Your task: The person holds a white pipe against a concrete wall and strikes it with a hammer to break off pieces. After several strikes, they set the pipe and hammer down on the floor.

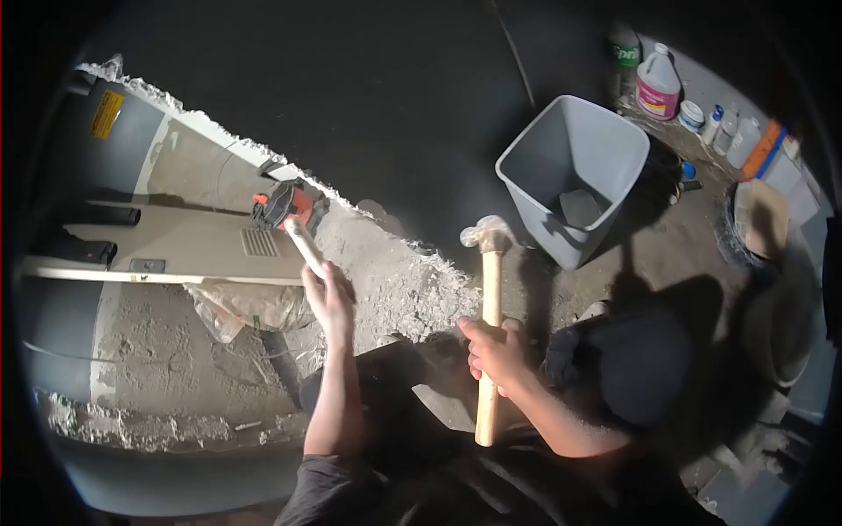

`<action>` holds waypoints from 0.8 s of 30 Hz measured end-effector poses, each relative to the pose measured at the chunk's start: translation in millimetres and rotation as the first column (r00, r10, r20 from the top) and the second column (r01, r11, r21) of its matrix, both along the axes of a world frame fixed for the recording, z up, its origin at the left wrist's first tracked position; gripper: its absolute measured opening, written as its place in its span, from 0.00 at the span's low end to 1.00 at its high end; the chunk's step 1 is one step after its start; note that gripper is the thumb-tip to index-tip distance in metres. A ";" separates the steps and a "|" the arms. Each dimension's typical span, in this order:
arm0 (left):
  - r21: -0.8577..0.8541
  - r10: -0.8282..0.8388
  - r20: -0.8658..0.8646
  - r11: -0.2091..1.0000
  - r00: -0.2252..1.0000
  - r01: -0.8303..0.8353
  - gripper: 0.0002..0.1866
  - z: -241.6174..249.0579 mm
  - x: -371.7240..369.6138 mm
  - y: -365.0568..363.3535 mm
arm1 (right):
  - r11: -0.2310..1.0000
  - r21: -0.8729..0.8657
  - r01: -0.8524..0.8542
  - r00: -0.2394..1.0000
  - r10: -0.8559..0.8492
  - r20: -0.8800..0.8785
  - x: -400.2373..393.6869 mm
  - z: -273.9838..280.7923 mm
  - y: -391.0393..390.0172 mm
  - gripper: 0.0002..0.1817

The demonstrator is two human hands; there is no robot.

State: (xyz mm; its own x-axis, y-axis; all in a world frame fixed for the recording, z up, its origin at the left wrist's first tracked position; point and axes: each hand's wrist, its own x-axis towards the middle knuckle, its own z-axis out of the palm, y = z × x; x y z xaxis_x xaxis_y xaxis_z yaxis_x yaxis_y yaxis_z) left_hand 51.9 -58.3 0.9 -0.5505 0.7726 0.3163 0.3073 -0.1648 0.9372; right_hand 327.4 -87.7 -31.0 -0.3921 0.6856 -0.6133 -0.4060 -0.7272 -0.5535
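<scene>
Fingers (474,361) of the right hand (507,355) are wrapped round the wooden handle of a hammer (490,302), left of and nearer than the grey bin (607,136); its head sits beyond them, its butt below. Farther left of the bin, the left hand (331,298) grips a pale handle (304,248), its far end at a red-and-black object (296,207).

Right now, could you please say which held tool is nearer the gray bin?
The hammer in the right hand; the tool in the left hand is farther off, leftward.
</scene>
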 end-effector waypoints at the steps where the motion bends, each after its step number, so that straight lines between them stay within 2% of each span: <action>1: 0.013 0.031 -0.067 0.999 0.997 -0.030 0.10 16.0 -8.1 -1.2 | 0.999 0.027 -0.026 1.000 0.026 -0.013 6.0 5.0 1.3 0.19; 3: 0.138 0.111 -0.069 0.985 0.991 -0.100 0.14 51.9 -21.3 9.5 | 0.994 0.086 -0.065 0.998 0.066 -0.010 13.9 12.0 4.0 0.19; 5: 0.289 0.203 0.076 0.933 0.976 -0.216 0.19 88.3 -16.9 24.6 | 0.999 0.041 0.000 0.992 0.006 -0.128 18.8 14.8 6.3 0.18; 7: 0.409 0.175 0.197 0.880 0.965 -0.243 0.20 107.6 -3.7 39.9 | 0.999 0.031 0.013 0.992 -0.009 -0.123 23.2 25.2 8.8 0.16; 9: 0.404 0.266 0.046 0.877 0.963 -0.261 0.17 98.9 10.5 58.2 | 0.999 0.048 -0.003 0.994 0.009 -0.113 29.8 38.8 12.1 0.17; 11: 0.076 0.163 -0.358 0.986 0.919 -0.145 0.18 49.6 -6.2 73.3 | 0.998 0.060 0.000 0.989 0.008 -0.147 30.6 37.6 12.1 0.20; 13: 0.105 0.009 -0.057 0.994 0.998 -0.003 0.16 6.1 19.0 70.7 | 0.999 0.038 -0.008 0.986 0.014 -0.164 33.5 42.5 11.6 0.21; 15: 0.065 0.004 0.109 0.998 0.994 -0.012 0.15 3.2 37.3 48.3 | 0.998 0.045 -0.040 0.987 0.047 -0.156 37.3 42.5 11.5 0.21; 17: -0.141 0.046 0.186 0.990 0.982 -0.019 0.20 -8.8 38.3 26.9 | 0.999 -0.010 -0.047 0.982 0.044 -0.186 41.5 43.4 10.8 0.20; 18: -0.230 0.014 0.220 0.972 0.975 0.038 0.19 -19.4 26.5 15.5 | 0.999 0.023 -0.044 0.984 0.047 -0.171 42.4 43.3 10.0 0.19; 19: -0.305 0.057 0.233 0.952 0.971 0.017 0.18 -22.0 19.9 6.2 | 0.998 0.033 -0.062 0.983 0.067 -0.169 43.0 43.0 9.2 0.19; 21: -0.211 0.180 0.238 0.969 0.954 -0.130 0.16 -23.0 4.9 -1.8 | 0.998 0.060 -0.034 0.987 0.042 -0.152 44.0 41.8 7.7 0.18; 22: -0.102 0.201 0.218 0.978 0.955 -0.183 0.16 -4.8 3.0 -2.5 | 0.998 0.050 -0.026 0.988 0.033 -0.149 44.0 44.4 6.5 0.18; 24: 0.075 0.144 0.218 0.984 0.965 -0.164 0.17 37.2 0.2 -4.8 | 0.998 0.054 -0.029 0.989 0.036 -0.143 44.7 41.9 6.1 0.18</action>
